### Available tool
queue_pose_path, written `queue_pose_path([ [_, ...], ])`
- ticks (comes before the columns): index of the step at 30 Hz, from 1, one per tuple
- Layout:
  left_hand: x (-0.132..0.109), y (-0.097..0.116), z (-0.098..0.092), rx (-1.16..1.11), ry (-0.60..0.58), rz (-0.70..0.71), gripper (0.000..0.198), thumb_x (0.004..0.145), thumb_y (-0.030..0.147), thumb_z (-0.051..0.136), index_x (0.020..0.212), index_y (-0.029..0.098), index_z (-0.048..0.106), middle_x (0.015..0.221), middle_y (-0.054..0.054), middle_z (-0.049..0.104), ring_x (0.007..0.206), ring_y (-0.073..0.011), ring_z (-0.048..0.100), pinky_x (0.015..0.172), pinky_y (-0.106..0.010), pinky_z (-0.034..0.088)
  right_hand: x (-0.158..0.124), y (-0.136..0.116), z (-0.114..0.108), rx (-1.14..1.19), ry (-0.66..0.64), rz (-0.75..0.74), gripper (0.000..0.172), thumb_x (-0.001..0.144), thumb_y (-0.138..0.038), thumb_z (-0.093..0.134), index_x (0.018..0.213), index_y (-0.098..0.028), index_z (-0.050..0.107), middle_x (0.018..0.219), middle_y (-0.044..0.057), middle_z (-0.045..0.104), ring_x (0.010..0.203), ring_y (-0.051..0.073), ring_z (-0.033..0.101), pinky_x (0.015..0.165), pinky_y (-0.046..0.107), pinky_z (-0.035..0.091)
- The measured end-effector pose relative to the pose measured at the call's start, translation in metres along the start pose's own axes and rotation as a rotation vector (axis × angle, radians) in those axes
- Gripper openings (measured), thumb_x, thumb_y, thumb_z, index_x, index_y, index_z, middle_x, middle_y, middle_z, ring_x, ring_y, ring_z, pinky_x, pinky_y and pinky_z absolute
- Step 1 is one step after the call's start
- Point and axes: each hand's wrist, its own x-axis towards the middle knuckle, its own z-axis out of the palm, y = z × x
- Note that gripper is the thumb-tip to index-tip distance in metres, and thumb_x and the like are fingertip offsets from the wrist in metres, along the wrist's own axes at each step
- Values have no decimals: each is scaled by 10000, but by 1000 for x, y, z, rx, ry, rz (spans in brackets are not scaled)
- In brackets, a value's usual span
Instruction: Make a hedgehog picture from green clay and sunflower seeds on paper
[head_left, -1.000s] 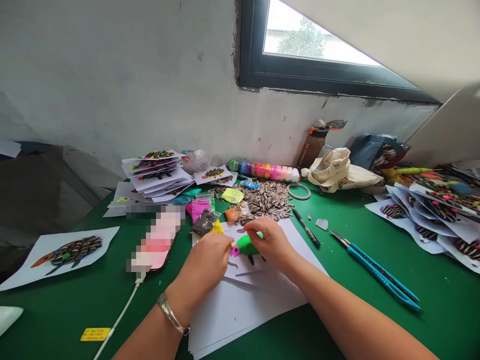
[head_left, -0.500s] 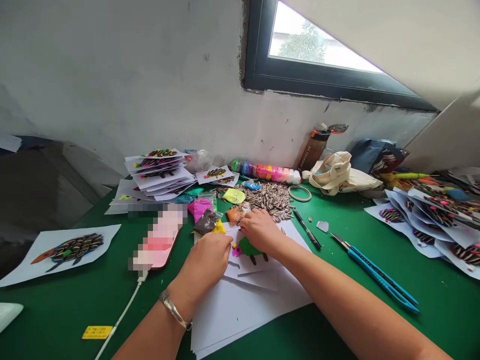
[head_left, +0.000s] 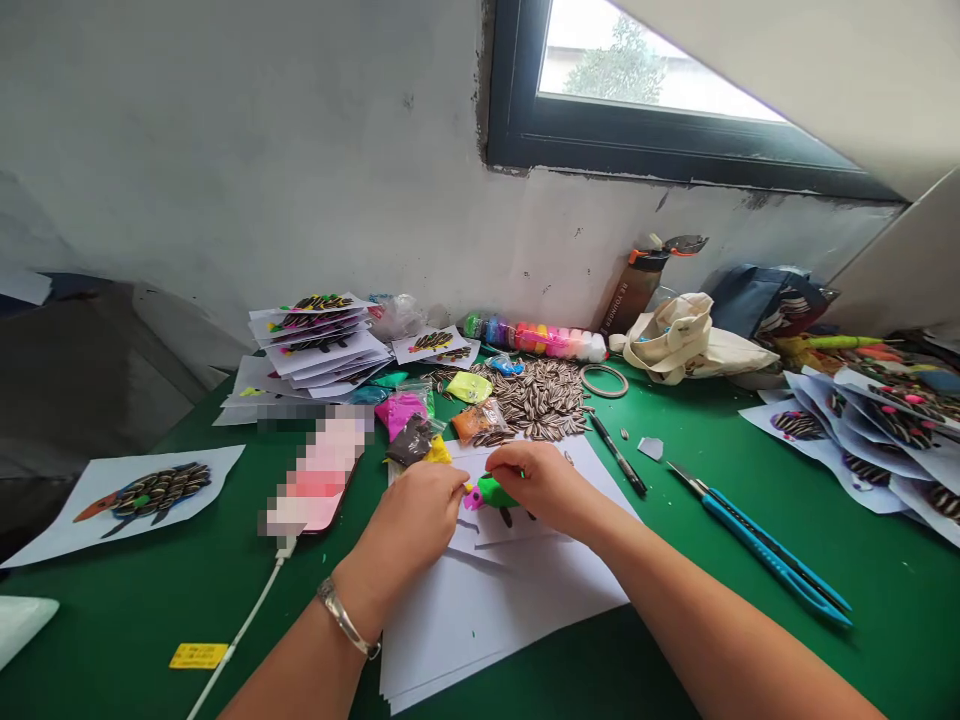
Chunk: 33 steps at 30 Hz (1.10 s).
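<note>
Left hand [head_left: 416, 510]: fingers curled in narrow, tips at the end of the clay figure; I cannot tell whether they grip it. One silver bangle [head_left: 346, 618] circles the wrist.
Right hand [head_left: 536, 485]: a narrow pinch, fingertips pressing down on the green modelling clay [head_left: 495, 492] and holding it.
Clay figure: the green modelling clay sits against one piece of pink clay [head_left: 472, 499], just between the two hands, on one white paper sheet [head_left: 480, 530] with dark marks below the clay.
Paper under it: a stack of white paper [head_left: 487, 630], its sheet count hidden, on a green work mat [head_left: 862, 620].
Clay bags: at least five clear bags, pink [head_left: 401, 412], dark brown [head_left: 411, 442], orange [head_left: 476, 420], lime [head_left: 470, 387] and yellow [head_left: 437, 450], just past the hands.
Seeds: one loose heap of striped sunflower seeds [head_left: 532, 400], beyond the right hand.
Tools: one blue craft knife [head_left: 757, 545] and one black pen [head_left: 619, 455], both right of the paper.
Seed pictures: one single sheet [head_left: 150, 495] at far left, one stack [head_left: 315, 335] behind the phone, one fanned pile [head_left: 862, 440] at right.
Phone: one, blurred [head_left: 319, 470], with one white cable [head_left: 247, 620].
Back edge: one row of clay tubs [head_left: 532, 340], one bottle [head_left: 637, 285], one canvas bag [head_left: 690, 335].
</note>
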Motion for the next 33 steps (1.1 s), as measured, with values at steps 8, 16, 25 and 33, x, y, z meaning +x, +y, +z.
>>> queue_pose_path([
  [8, -1, 4, -2, -20, -7, 67, 294, 921, 195, 426, 916, 220, 719, 920, -70, 721, 928, -216, 625, 824, -294, 461, 5, -2, 8, -29, -17, 44, 182, 809, -86, 533, 743, -188, 669, 709, -20, 642, 676, 115, 556, 618, 195, 361],
  [16, 0, 3, 1, 3, -7, 100, 301, 906, 133, 434, 949, 203, 724, 976, -74, 725, 969, -226, 622, 892, -343, 466, 6, -1, 10, -56, 2, 40, 197, 779, -62, 543, 721, -179, 690, 728, -1, 666, 704, 125, 569, 642, 199, 358],
  [25, 0, 2, 7, 23, 2, 145, 295, 925, 166, 450, 972, 177, 741, 1019, -93, 719, 1001, -245, 611, 940, -386, 468, 9, 1, 18, -159, 13, 26, 209, 765, -86, 521, 647, -177, 667, 654, -2, 649, 636, 114, 536, 590, 209, 309],
  [33, 2, 1, 11, 79, -3, 182, 298, 931, 181, 452, 974, 190, 746, 1036, -105, 704, 1063, -268, 588, 974, -416, 453, 11, 0, 23, -232, 4, 55, 232, 759, -101, 511, 594, -177, 655, 610, 12, 639, 581, 118, 490, 560, 235, 274],
])
